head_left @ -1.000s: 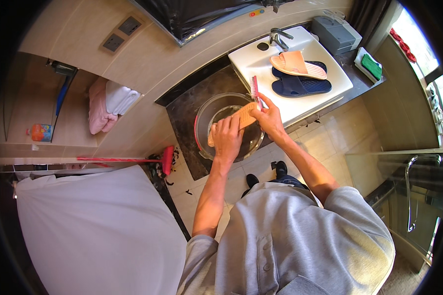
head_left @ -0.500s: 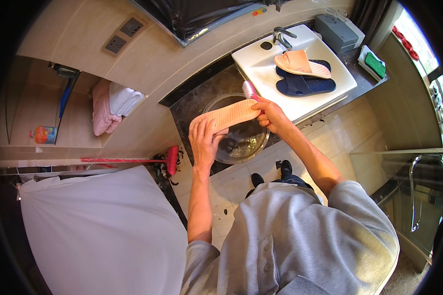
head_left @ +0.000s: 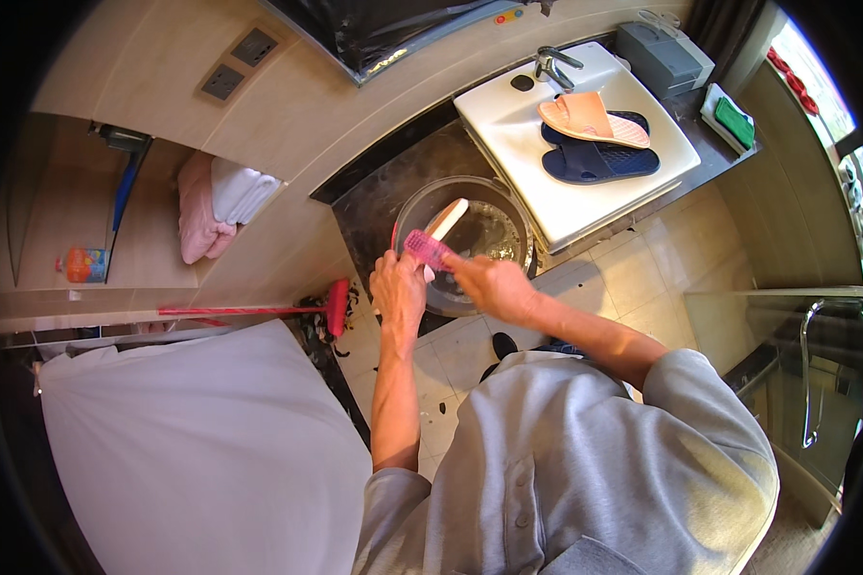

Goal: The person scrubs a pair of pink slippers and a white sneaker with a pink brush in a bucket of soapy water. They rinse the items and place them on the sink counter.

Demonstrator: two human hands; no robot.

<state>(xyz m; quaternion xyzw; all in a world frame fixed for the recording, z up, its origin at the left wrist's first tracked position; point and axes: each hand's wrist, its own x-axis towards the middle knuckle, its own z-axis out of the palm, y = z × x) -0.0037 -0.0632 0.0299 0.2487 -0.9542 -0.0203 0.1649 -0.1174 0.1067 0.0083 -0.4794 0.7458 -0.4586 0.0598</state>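
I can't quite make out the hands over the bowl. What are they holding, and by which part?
The left hand grips a pale slipper at its near end, over the glass bowl. The right hand holds a pink brush by its near end, against the slipper.

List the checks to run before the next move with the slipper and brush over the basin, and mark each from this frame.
1. Left hand grips the pale slipper held over the bowl: ok.
2. Right hand holds the pink brush: ok.
3. Brush lies against the slipper: ok.
4. Slipper is above the clear bowl, not beside it: ok.
5. Water level in the bowl: cannot tell.
6. Two other slippers lie in the white sink, apart from the bowl: ok.
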